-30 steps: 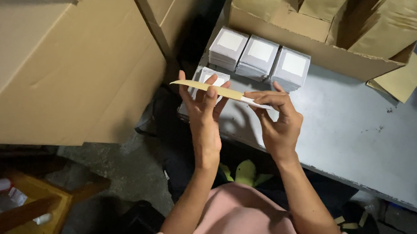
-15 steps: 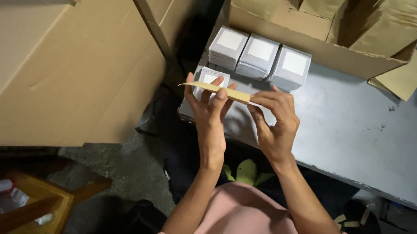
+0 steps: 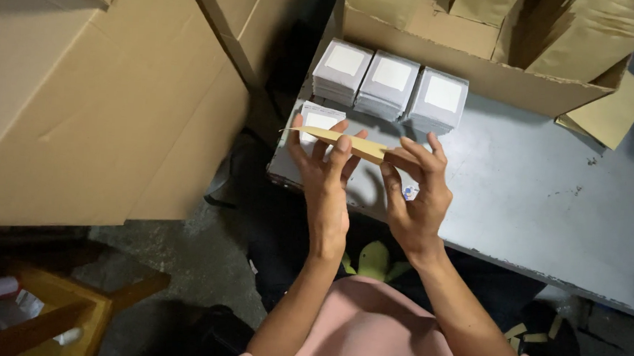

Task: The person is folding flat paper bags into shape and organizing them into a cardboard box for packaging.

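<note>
Head view shows my left hand [image 3: 326, 173] and right hand [image 3: 417, 193] pinching one flat tan paper envelope [image 3: 341, 141], seen nearly edge-on above the near-left corner of the grey metal table [image 3: 542, 206]. Its long axis runs left to right, dipping slightly toward my right fingers [image 3: 415, 156]. Both hands' fingers are closed on it. Beyond stand three grey-white card stacks [image 3: 390, 83] in a row, a fourth [image 3: 316, 119] just behind my left hand.
</note>
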